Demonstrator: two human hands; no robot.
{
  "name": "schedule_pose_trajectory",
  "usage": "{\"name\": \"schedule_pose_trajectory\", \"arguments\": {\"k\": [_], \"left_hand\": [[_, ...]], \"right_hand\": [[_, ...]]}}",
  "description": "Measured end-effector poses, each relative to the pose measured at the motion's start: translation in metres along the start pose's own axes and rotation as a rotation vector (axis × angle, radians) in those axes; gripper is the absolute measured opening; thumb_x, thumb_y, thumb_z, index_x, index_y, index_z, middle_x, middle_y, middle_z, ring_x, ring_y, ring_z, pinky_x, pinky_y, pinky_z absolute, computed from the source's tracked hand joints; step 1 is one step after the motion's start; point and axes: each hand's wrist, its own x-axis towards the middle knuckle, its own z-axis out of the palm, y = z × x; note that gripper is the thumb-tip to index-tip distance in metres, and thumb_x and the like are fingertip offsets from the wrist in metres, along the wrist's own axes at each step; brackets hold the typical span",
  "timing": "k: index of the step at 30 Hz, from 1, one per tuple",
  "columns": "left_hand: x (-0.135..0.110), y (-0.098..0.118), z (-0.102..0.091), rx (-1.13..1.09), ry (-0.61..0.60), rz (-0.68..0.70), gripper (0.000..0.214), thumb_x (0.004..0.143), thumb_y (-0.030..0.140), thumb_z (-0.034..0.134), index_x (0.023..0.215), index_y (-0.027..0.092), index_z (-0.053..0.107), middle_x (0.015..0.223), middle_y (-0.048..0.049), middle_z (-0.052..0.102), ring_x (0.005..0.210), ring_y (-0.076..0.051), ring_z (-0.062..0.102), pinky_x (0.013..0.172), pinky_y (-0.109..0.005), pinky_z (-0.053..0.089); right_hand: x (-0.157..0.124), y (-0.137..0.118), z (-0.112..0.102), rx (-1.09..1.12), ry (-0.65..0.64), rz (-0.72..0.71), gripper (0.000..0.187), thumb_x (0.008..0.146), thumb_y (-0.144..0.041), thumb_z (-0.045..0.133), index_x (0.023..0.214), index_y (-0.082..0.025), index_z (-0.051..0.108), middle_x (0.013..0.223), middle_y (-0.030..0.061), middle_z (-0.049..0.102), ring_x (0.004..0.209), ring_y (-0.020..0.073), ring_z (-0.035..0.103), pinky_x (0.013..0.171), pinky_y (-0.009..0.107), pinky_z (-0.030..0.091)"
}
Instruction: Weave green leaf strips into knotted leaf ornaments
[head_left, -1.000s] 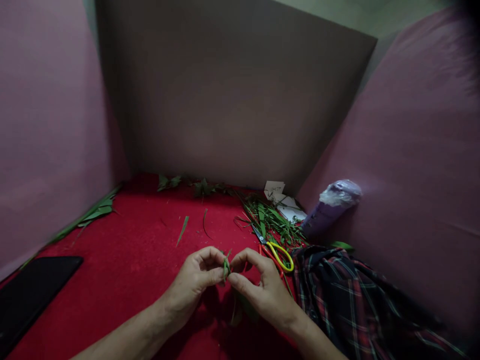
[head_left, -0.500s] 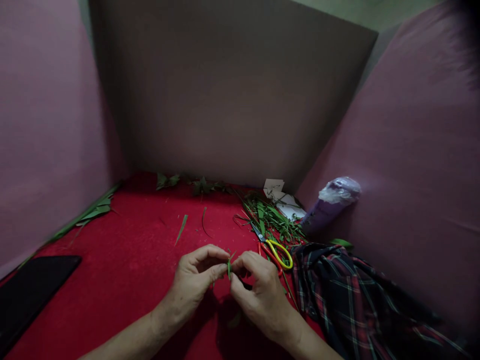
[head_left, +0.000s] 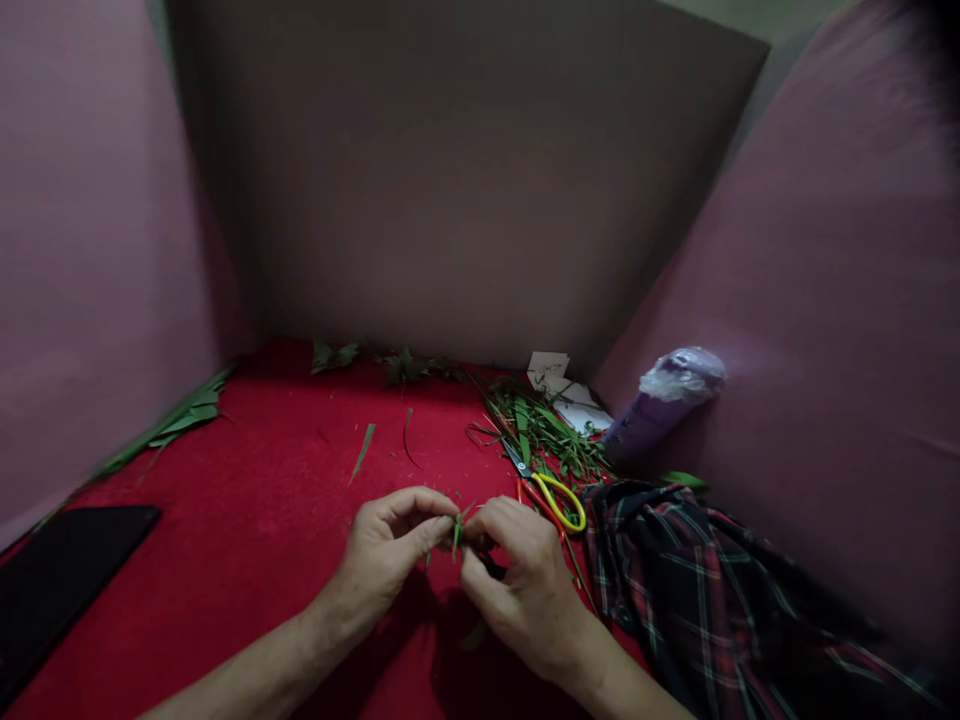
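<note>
Between my fingertips is a small piece of green leaf strip [head_left: 457,535], with thin ends sticking up and down. My left hand [head_left: 394,545] pinches it from the left, thumb and forefinger together. From the right, my right hand [head_left: 517,570] closes thumb and forefinger on the same piece; its other fingers are curled and partly hidden. Just beyond my right hand lie scissors [head_left: 551,500] with one yellow and one red handle, blades pointing away to the left. Single leaf strips [head_left: 363,452] rest on the red cloth [head_left: 285,480].
Cut grass and leaves [head_left: 551,435] are heaped at the back right beside white paper cards [head_left: 577,405]. A purple plastic-wrapped bottle-like object [head_left: 660,400] leans by the right wall. Plaid cloth [head_left: 697,580] lies at right, a black flat object [head_left: 71,560] at left. Long leaves [head_left: 187,415] edge the left wall.
The green piece between my fingertips has turned a little, and its ends now spread more. Both hands stay nearly in place, still pinching. The view has shifted slightly.
</note>
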Motion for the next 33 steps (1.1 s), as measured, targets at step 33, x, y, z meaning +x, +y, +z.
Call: {"name": "schedule_pose_trajectory", "arguments": {"k": [33], "left_hand": [[-0.002,-0.009,-0.001,0.256,-0.023,-0.014,0.008,0.067,0.021,0.063,0.070,0.013,0.063,0.063,-0.0001,0.061,0.059,-0.012,0.054,0.057,-0.023,0.043]], "right_hand": [[0.001,0.002,-0.004,-0.201,-0.127,-0.071,0.008,0.069,-0.012,0.053,0.070,-0.019,0.049,0.070,0.0006,0.053,0.067,0.0156,0.044,0.065,0.028,0.030]]}}
